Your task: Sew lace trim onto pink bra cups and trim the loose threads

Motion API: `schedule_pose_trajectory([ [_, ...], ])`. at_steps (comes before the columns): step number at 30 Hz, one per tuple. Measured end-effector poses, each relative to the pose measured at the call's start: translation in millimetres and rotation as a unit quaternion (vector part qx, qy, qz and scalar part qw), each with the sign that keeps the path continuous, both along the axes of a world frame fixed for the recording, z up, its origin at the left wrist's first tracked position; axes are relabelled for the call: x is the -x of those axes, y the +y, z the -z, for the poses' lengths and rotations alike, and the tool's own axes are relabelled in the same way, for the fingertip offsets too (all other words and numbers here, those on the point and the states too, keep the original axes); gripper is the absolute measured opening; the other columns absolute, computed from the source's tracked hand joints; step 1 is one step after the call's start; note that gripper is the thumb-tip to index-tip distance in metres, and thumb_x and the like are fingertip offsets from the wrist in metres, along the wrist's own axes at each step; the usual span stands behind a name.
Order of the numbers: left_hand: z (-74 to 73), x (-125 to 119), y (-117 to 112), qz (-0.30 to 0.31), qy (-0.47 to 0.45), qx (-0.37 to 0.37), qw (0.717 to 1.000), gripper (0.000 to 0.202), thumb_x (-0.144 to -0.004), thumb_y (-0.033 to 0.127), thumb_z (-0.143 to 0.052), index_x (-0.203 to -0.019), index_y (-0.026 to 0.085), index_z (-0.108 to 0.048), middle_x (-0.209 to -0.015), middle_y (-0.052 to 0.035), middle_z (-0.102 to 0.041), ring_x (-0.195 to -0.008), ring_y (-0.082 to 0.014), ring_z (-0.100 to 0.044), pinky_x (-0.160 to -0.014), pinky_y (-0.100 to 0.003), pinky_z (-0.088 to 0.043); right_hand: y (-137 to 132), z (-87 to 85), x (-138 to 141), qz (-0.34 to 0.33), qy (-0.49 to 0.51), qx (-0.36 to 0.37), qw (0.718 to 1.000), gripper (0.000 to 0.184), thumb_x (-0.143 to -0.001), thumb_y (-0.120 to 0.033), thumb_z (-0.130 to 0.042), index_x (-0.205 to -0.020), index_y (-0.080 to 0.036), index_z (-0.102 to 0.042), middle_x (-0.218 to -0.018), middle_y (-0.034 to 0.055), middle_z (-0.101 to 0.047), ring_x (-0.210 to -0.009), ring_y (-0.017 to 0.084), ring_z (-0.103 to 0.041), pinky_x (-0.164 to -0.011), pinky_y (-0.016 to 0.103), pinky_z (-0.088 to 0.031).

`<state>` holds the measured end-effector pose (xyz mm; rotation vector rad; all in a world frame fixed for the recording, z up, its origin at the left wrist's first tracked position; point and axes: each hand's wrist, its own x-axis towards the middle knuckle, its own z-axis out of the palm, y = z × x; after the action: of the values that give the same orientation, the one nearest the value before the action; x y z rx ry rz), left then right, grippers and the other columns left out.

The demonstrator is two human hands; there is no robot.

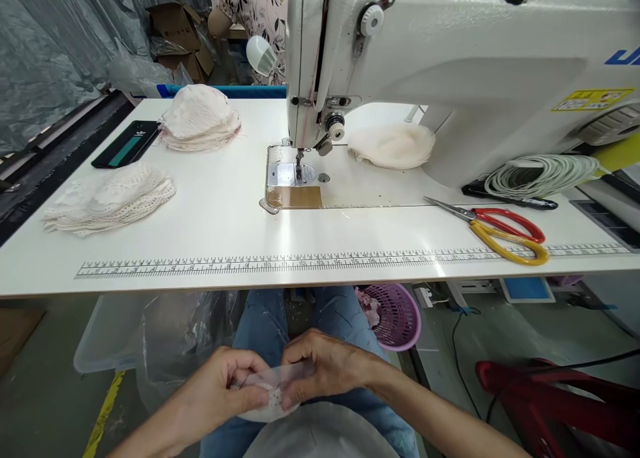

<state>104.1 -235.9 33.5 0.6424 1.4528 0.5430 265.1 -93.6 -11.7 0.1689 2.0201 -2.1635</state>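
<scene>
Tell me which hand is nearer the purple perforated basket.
Right. The right hand is below and left of the purple perforated basket in the view; the left hand is farther left.

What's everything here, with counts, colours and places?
table: 1, white, across middle
sewing machine: 1, white, on table
fabric stacks: 2, cream, table left
fabric pile: 1, cream, under machine arm
phone: 1, black, beside stacks
scissors: 1, red and yellow, table right
cord: 1, whitish, table right
ruler scale: 1, black, table front
basket: 1, purple, below table
bin: 1, clear, floor left
stool: 1, red, floor right
carton: 1, brown, back left
lamp: 1, white, behind machine
other person: 1, floral top, behind table
held fabric: 1, white, above lap
left hand and right hand: 2, bare, holding fabric
legs: 2, blue jeans, below table
</scene>
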Motion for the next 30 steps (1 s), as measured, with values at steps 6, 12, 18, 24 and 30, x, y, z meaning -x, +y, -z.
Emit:
schedule_pose_trajectory([
  [6,-0.1,4.2,-5.5,-0.005,-0.033,0.003,0.999,0.033,-0.068,0.043,-0.069,-0.079,0.013,-0.062,-0.069,-0.0002,-0.059,-0.065,-0.0124,-0.044,-0.059,-0.019,-0.031,2.6,1.6,-3.3,0.013,-0.038,0.065,0.997,0.039,-0.068,-0.05,-0.071,-0.075,-0.011,-0.066,-0.063,-0.003,-0.053,-0.055,0.007,-0.044,-0.049,0.016,-0.034],
  [12,4.6,2.4,-5.5,0.008,-0.003,-0.01,1.0,0.026,-0.07,0.038,-0.067,-0.076,0.013,-0.061,-0.065,0.0029,-0.054,-0.063,-0.0114,-0.04,-0.06,-0.018,-0.031,3.0,-1.6,-3.6,0.009,-0.038,0.058,0.998,0.037,-0.065,-0.047,-0.075,-0.074,-0.012,-0.066,-0.064,-0.0035,-0.053,-0.056,0.006,-0.044,-0.049,0.016,-0.033],
  [18,2.9,0.0,-4.3,-0.007,0.02,-0.008,1.0,0.03,-0.07,0.045,-0.066,-0.074,0.015,-0.063,-0.057,0.0052,-0.049,-0.055,-0.0103,-0.037,-0.054,-0.019,-0.029,1.3,-2.7,0.7,0.0,-0.018,0.05,0.999,0.037,-0.07,-0.047,-0.072,-0.077,-0.011,-0.066,-0.067,-0.0024,-0.053,-0.058,0.007,-0.044,-0.049,0.016,-0.032],
  [24,0.3,-0.6,-1.2,-0.043,-0.041,-0.03,0.998,0.029,-0.067,0.039,-0.072,-0.079,0.013,-0.065,-0.064,0.0021,-0.059,-0.058,-0.01,-0.044,-0.056,-0.018,-0.033,-2.6,-0.3,2.6,0.026,-0.023,0.034,0.999,0.039,-0.07,-0.049,-0.07,-0.074,-0.012,-0.064,-0.061,-0.0045,-0.046,-0.054,0.006,-0.038,-0.047,0.017,-0.028],
  [30,16.0,-1.7,-13.3,-0.077,-0.007,-0.068,0.995,0.031,-0.068,0.044,-0.072,-0.078,0.014,-0.071,-0.07,-0.003,-0.068,-0.068,-0.0157,-0.054,-0.064,-0.022,-0.039,0.2,-0.7,-2.2,0.062,-0.059,0.074,0.994,0.043,-0.066,-0.052,-0.072,-0.071,-0.01,-0.063,-0.063,-0.0027,-0.049,-0.055,0.007,-0.04,-0.048,0.017,-0.03],
])
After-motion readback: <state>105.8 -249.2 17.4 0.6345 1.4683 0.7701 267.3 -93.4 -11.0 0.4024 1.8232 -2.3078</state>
